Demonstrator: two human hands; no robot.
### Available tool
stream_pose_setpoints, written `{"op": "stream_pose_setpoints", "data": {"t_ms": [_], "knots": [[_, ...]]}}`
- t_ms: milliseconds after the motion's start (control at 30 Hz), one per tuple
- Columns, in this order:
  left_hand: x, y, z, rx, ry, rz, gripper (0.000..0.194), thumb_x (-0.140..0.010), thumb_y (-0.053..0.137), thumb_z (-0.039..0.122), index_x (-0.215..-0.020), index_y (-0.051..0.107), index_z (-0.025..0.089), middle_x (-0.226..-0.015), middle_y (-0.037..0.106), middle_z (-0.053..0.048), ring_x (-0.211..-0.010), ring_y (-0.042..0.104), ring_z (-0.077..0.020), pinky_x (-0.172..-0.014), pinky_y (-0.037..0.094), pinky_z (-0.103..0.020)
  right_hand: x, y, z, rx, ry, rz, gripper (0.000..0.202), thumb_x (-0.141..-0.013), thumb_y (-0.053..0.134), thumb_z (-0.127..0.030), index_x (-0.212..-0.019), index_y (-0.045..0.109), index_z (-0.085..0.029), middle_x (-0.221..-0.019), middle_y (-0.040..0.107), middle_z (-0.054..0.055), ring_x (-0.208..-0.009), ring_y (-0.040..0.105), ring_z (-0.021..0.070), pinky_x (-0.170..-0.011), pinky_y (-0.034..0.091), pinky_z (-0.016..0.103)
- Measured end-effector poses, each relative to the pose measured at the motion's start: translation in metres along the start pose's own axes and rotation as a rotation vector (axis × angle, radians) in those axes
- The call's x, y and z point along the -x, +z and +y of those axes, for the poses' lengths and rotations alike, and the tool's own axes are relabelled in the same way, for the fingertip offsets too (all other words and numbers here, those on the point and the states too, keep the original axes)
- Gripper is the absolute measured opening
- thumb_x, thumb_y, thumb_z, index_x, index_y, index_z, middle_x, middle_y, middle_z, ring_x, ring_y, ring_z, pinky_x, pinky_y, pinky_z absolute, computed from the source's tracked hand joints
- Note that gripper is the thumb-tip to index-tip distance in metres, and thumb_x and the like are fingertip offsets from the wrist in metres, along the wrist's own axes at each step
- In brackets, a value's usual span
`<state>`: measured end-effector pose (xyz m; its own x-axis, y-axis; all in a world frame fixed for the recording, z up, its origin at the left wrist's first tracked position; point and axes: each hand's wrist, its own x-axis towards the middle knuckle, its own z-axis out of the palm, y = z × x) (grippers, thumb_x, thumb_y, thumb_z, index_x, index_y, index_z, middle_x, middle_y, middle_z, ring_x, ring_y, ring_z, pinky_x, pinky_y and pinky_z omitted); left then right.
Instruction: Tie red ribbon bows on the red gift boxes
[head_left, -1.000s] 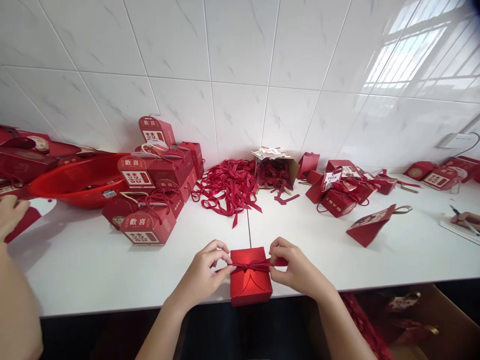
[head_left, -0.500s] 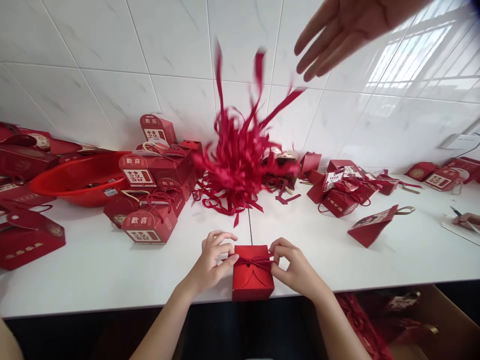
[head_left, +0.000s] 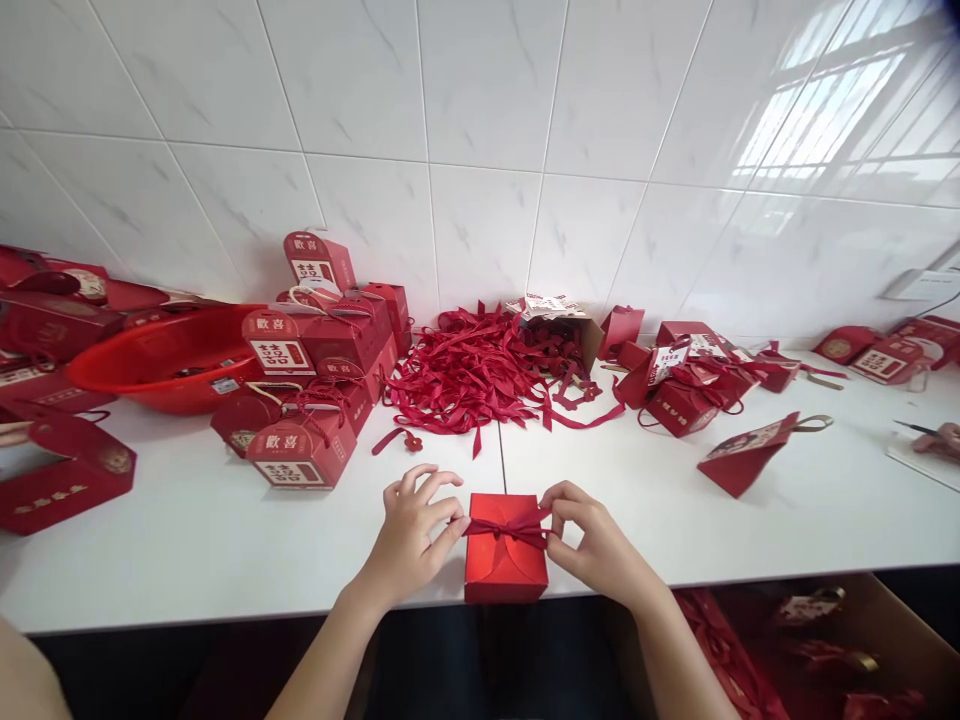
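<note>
Although a dark red ribbon [head_left: 501, 533] is knotted across the closed red box [head_left: 506, 577], whether any tightening is left cannot be told. One side is pinched between the left hand's [head_left: 411, 540] thumb and finger, the other by the right hand [head_left: 598, 542]. The box is placed at the white table's [head_left: 300, 565] front edge.

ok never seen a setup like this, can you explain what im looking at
No machine: these are a person's bare hands, every picture taken by one camera worn on the head, looking forward and down. The left hand and right hand pinch a dark red ribbon knotted over a small red box at the near edge of the white table. Beyond it lie a heap of loose ribbons, stacked printed boxes and a red basin. The hand with a pen at far right is another person's.
</note>
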<state>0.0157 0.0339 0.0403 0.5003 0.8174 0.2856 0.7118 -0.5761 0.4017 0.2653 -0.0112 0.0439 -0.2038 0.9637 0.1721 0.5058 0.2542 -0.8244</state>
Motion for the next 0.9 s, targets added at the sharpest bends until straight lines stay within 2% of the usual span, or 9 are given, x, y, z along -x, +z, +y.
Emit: {"op": "stream_pose_setpoints", "data": {"t_ms": [167, 233, 333, 433, 533, 633, 767, 833, 900], "knots": [[0.005, 0.005, 0.001, 0.211, -0.054, 0.009, 0.022, -0.090, 0.044, 0.029, -0.073, 0.055, 0.021, -0.118, 0.058, -0.006, -0.121, 0.042, -0.0278, -0.098, 0.033, -0.047, 0.003, -0.002, 0.014, -0.092, 0.002, 0.005, 0.004, -0.081, 0.057, -0.022, -0.078, 0.057, -0.020, -0.110, 0.055, 0.007, -0.105, 0.055, 0.0210, -0.092, 0.043, 0.037], [0.008, 0.009, 0.002, 0.359, -0.084, 0.007, 0.022, -0.091, 0.043, 0.030, -0.073, 0.052, 0.021, -0.118, 0.057, -0.007, -0.115, 0.049, -0.0237, -0.097, 0.038, -0.040, 0.007, 0.002, 0.022, -0.189, -0.033, -0.069, 0.043, -0.075, 0.068, -0.035, -0.114, 0.053, -0.023, -0.130, 0.048, 0.010, -0.121, 0.047, 0.0244, -0.100, 0.040, 0.040], [0.011, 0.015, 0.005, 0.522, -0.121, 0.024, 0.019, -0.091, 0.045, 0.030, -0.076, 0.051, 0.020, -0.117, 0.057, -0.008, -0.110, 0.054, -0.0210, -0.095, 0.043, -0.034, 0.013, 0.013, 0.030, -0.213, -0.077, -0.181, 0.109, -0.057, 0.083, -0.039, -0.145, 0.019, -0.026, -0.150, 0.025, 0.013, -0.138, 0.027, 0.0285, -0.111, 0.028, 0.046], [0.013, 0.019, 0.007, 0.609, -0.138, 0.048, 0.012, -0.089, 0.049, 0.030, -0.097, 0.053, 0.022, -0.117, 0.057, -0.008, -0.112, 0.054, -0.0208, -0.097, 0.043, -0.035, 0.019, 0.018, 0.033, -0.164, -0.062, -0.149, 0.099, -0.065, 0.078, -0.036, -0.145, 0.020, -0.026, -0.150, 0.026, 0.012, -0.138, 0.026, 0.0276, -0.113, 0.024, 0.046], [0.016, 0.022, 0.003, 0.642, -0.179, 0.012, 0.038, -0.089, 0.051, 0.031, -0.125, 0.041, 0.027, -0.123, 0.055, -0.008, -0.113, 0.055, -0.0201, -0.097, 0.044, -0.038, 0.022, 0.003, 0.043, -0.152, -0.026, -0.083, 0.086, -0.068, 0.076, -0.035, -0.141, 0.030, -0.027, -0.145, 0.035, 0.011, -0.134, 0.034, 0.0268, -0.111, 0.028, 0.045], [0.020, 0.022, -0.010, 0.558, -0.236, -0.019, 0.040, -0.090, 0.049, 0.034, -0.128, 0.039, 0.028, -0.128, 0.053, -0.008, -0.119, 0.051, -0.0215, -0.099, 0.043, -0.041, 0.027, -0.028, 0.071, -0.108, 0.126, 0.185, 0.083, -0.069, 0.072, -0.042, -0.140, 0.031, -0.027, -0.139, 0.041, 0.011, -0.126, 0.043, 0.0284, -0.105, 0.036, 0.048], [0.015, 0.023, -0.040, 0.314, -0.325, 0.034, 0.039, -0.087, 0.049, 0.036, -0.124, 0.044, 0.023, -0.131, 0.050, -0.010, -0.124, 0.047, -0.0238, -0.104, 0.038, -0.042, 0.035, -0.058, 0.112, 0.123, 0.450, 0.890, 0.114, -0.057, 0.074, -0.057, -0.146, 0.017, -0.015, -0.139, 0.031, 0.022, -0.126, 0.035, 0.0407, -0.099, 0.037, 0.057], [0.005, 0.022, -0.059, 0.189, -0.433, 0.062, 0.043, -0.084, 0.049, 0.038, -0.123, 0.045, 0.020, -0.130, 0.049, -0.012, -0.121, 0.050, -0.0249, -0.102, 0.039, -0.040, 0.037, -0.059, 0.123, 0.149, 0.516, 0.975, 0.112, -0.060, 0.071, -0.060, -0.146, 0.016, -0.013, -0.140, 0.027, 0.024, -0.125, 0.035, 0.0421, -0.097, 0.038, 0.058], [-0.009, 0.020, -0.078, 0.104, -0.560, 0.086, 0.047, -0.082, 0.050, 0.040, -0.123, 0.045, 0.016, -0.128, 0.050, -0.016, -0.115, 0.055, -0.0269, -0.096, 0.044, -0.039, 0.035, -0.049, 0.128, 0.124, 0.507, 0.917, 0.102, -0.065, 0.066, -0.060, -0.144, 0.023, -0.014, -0.138, 0.029, 0.024, -0.124, 0.037, 0.0412, -0.096, 0.039, 0.057]]}}
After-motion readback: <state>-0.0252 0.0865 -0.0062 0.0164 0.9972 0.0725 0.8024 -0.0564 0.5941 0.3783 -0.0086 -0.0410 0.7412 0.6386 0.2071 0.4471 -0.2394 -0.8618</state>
